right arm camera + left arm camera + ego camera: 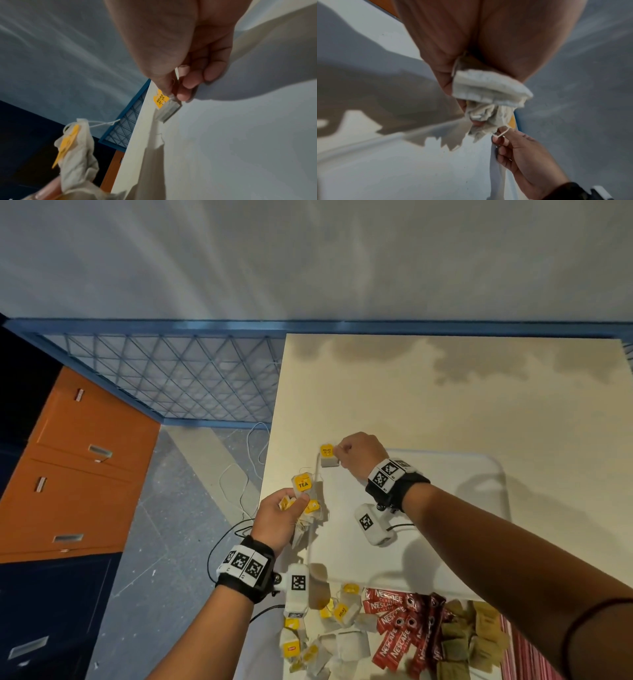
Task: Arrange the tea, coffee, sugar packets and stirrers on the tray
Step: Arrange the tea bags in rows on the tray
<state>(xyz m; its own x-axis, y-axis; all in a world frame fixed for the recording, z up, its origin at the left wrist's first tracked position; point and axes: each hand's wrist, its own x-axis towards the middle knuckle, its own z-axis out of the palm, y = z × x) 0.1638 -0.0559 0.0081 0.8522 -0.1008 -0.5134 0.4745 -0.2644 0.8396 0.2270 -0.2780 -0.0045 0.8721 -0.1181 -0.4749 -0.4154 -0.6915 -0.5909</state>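
Note:
My left hand (pixel 294 504) grips a bunch of tea bags (pixel 304 491) with yellow tags, just off the left rim of the pale tray (pixel 445 455). In the left wrist view the bunch of tea bags (pixel 488 89) hangs crumpled from my left hand (pixel 462 86), strings dangling. My right hand (pixel 339 455) pinches a single tea bag (pixel 329 462) with a yellow tag at the tray's far left corner. The right wrist view shows thumb and fingers of my right hand (pixel 175 92) holding that tea bag (pixel 169 110) low over the tray floor.
At the table's near edge lie loose tea bags (pixel 329 642), red Nescafe sticks (pixel 399 628), brown sugar packets (pixel 469 642) and striped stirrers (pixel 524 655). The table's left edge drops to the floor with cables (pixel 246 474). An orange cabinet (pixel 78 467) stands left.

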